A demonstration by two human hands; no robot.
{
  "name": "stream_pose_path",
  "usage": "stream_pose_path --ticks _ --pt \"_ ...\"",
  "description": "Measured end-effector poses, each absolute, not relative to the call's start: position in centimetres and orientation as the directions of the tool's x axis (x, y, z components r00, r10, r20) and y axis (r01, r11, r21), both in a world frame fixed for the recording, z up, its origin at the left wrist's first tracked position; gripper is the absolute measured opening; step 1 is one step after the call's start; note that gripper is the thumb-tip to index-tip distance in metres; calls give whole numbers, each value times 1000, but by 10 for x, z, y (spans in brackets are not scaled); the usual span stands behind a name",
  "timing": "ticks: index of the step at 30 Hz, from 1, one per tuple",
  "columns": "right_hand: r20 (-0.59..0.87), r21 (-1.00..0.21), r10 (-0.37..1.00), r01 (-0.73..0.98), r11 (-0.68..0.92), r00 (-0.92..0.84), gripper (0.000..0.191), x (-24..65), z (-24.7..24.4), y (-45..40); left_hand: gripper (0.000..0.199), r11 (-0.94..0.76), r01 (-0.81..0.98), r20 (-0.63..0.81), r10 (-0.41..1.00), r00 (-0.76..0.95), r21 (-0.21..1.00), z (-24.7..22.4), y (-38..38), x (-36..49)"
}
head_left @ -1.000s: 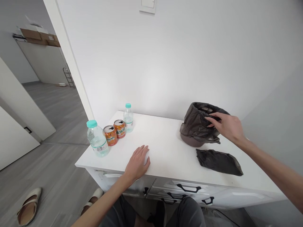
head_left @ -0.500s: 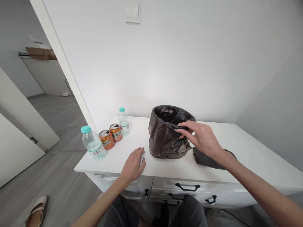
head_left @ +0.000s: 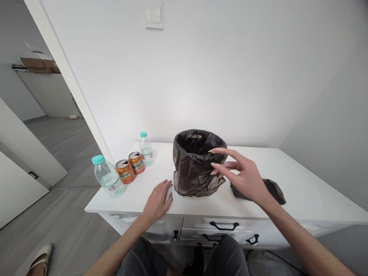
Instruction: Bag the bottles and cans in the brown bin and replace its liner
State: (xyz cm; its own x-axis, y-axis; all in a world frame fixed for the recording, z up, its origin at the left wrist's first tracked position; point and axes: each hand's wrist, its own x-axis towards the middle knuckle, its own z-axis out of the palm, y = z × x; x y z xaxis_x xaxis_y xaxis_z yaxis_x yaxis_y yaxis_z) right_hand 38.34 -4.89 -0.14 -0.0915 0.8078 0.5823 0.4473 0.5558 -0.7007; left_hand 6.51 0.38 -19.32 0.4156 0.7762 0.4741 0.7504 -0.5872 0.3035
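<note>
A bin lined with a black plastic bag (head_left: 197, 174) stands upright on the white cabinet top, its mouth open and the bag folded over the rim. My right hand (head_left: 237, 168) is at the bin's right front edge, thumb and fingers apart, with nothing held between them. My left hand (head_left: 158, 199) lies on the cabinet top to the left of the bin, fingers spread a little and holding nothing. Another dark plastic bag (head_left: 273, 191) lies flat to the right, partly behind my right wrist.
Left on the white cabinet (head_left: 310, 184) are a large bottle (head_left: 110, 182), two orange cans (head_left: 125, 172) and a small bottle (head_left: 146, 153) with a teal cap. Behind is a wall with a switch (head_left: 154, 16). Drawers with black handles (head_left: 224, 226) lie below.
My right thumb and fingers have parted and let go of the bag's rim. The view has shifted slightly, so things appear further left. My left hand still rests on the cabinet.
</note>
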Motion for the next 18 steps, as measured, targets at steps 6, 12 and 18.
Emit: stream_pose_path --ticks 6,12,18 --pt "289 -941 885 -62 333 364 33 422 -108 -37 39 -497 823 613 750 250 273 -121 53 50" --pt "130 -991 973 -14 135 190 48 439 -196 -15 57 -192 963 705 709 5 187 -23 127 56" --pt "138 -984 989 125 129 62 48 425 -209 -15 57 -29 999 459 888 45 -40 0 153 53"
